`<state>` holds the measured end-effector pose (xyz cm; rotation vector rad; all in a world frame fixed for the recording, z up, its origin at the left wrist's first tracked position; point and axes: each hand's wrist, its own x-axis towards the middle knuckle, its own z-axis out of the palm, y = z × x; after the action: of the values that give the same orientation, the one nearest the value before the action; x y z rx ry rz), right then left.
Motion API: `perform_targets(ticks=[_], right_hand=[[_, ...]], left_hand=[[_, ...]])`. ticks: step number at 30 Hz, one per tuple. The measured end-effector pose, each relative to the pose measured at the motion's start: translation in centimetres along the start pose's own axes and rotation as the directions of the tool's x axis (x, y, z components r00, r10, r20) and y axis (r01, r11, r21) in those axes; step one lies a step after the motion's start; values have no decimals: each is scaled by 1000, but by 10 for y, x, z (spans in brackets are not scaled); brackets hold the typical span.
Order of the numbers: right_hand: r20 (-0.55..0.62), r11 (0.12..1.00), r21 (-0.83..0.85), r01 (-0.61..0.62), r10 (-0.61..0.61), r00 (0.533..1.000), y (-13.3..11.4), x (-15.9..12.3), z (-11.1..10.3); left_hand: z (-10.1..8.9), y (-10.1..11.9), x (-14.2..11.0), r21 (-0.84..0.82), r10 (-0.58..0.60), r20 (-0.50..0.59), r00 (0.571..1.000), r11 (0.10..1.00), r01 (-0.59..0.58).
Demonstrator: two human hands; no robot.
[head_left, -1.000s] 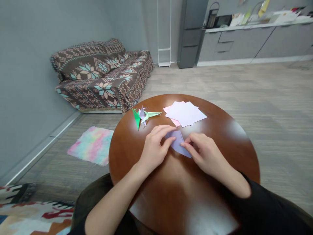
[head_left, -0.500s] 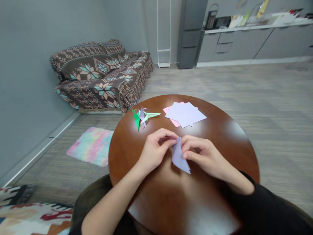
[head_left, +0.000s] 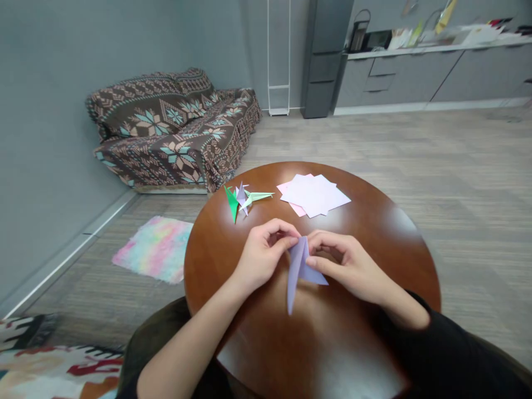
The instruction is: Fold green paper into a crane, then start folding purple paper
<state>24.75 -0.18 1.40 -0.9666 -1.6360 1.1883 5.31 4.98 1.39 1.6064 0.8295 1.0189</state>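
Head view: left hand and right hand pinch folded lavender origami paper at its top, held over the round wooden table's centre; even fingertip pressure keeps layers aligned.

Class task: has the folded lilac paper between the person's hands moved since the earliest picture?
Yes: the folded lilac paper has shifted toward the person, farther from the stack of white and pink paper squares lying on the round brown wooden table.
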Motion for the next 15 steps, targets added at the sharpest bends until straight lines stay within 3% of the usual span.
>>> perform_targets(ticks=[4, 7, 12, 15], right_hand=[[-181, 987, -161, -26, -3, 983, 2, -2, 3], [-239, 954, -293, 60, -133, 962, 4, -1, 5], [-236, 713, -661, 235, -494, 837, 3, -2, 5], [-177, 612, -740, 280, -578, 797, 4, -4, 4]], left_hand=[[1, -2, -2, 182, 124, -40, 991, 977, -115], [3, 0, -3, 265, 235, -39, 971, 939, -217], [4, 1, -4, 359, 360, -53, 932, 877, -318], [3, 0, -4, 406, 384, -17, 923, 846, -345]])
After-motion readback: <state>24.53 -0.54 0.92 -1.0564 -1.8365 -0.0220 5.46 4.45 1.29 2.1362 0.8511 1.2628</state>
